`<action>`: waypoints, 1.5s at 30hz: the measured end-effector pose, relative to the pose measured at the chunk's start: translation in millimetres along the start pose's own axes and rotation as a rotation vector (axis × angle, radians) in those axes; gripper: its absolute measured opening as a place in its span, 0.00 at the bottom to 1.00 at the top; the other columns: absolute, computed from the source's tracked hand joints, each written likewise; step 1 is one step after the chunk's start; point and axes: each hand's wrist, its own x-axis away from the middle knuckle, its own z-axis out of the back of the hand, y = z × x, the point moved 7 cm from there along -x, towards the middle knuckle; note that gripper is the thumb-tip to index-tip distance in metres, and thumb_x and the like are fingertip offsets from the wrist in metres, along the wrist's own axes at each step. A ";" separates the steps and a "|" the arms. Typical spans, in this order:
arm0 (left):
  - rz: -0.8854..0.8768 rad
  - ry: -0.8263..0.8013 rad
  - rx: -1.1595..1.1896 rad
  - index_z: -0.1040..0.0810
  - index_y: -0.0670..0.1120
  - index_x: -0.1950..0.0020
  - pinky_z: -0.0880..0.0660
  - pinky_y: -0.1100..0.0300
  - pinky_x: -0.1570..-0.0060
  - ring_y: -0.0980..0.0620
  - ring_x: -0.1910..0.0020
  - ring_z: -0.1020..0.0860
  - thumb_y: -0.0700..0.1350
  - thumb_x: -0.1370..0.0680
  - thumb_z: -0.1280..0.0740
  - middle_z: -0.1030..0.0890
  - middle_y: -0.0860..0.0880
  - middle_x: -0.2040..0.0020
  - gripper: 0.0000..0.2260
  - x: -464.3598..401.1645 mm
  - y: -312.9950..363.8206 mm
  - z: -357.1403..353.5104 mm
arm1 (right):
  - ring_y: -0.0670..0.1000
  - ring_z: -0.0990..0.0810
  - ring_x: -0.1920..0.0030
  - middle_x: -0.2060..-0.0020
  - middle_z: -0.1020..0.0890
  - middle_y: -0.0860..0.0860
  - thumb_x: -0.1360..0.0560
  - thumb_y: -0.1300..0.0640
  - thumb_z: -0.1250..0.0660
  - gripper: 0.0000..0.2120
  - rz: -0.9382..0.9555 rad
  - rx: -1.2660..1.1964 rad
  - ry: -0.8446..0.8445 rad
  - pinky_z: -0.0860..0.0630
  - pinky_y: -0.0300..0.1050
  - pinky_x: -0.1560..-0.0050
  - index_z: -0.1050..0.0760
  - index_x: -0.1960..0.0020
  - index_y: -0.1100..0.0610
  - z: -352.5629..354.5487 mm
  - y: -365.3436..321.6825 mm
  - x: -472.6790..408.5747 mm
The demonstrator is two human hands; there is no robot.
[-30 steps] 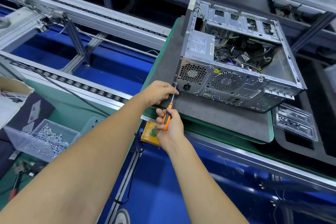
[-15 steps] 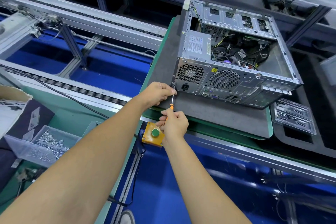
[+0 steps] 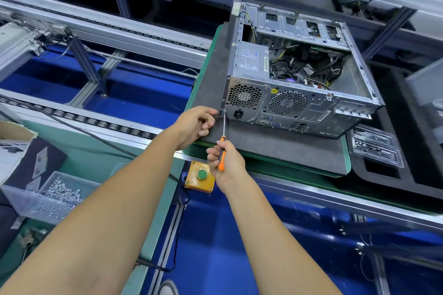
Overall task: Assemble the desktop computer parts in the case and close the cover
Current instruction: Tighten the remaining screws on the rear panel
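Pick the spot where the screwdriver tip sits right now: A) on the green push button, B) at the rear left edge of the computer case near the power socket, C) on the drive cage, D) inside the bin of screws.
B: the right hand holds the screwdriver, its shaft running up to the computer case rear corner beside the power socket.

Open grey computer case [image 3: 282, 103] lying sideways, cover off, cables inside

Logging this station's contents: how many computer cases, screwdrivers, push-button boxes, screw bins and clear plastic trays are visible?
Computer cases: 1
Screwdrivers: 1
Push-button boxes: 1
Screw bins: 1
Clear plastic trays: 1
Total: 5
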 end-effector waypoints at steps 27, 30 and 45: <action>-0.151 0.114 -0.036 0.21 0.37 0.42 0.18 0.63 0.54 0.53 0.56 0.15 0.37 0.16 0.36 0.15 0.42 0.54 0.07 11.5 -0.8 -6.4 | 0.47 0.37 0.80 0.75 0.27 0.52 0.24 0.59 0.36 0.08 0.186 0.552 0.067 0.40 0.36 0.79 0.23 0.59 0.61 31.4 -32.2 9.9; -0.144 0.090 -0.071 0.23 0.39 0.39 0.18 0.62 0.53 0.51 0.53 0.14 0.37 0.17 0.35 0.14 0.41 0.53 0.07 11.5 -0.4 -7.8 | 0.47 0.37 0.80 0.76 0.27 0.52 0.24 0.60 0.35 0.08 0.190 0.585 0.089 0.41 0.35 0.78 0.23 0.60 0.62 34.7 -36.7 7.5; -0.039 0.014 -0.040 0.21 0.39 0.42 0.19 0.63 0.52 0.55 0.55 0.16 0.39 0.18 0.33 0.14 0.45 0.53 0.07 6.4 -5.2 -5.7 | 0.45 0.38 0.83 0.79 0.27 0.50 0.22 0.62 0.37 0.09 0.270 0.702 0.046 0.43 0.35 0.81 0.21 0.58 0.63 39.5 -62.2 7.8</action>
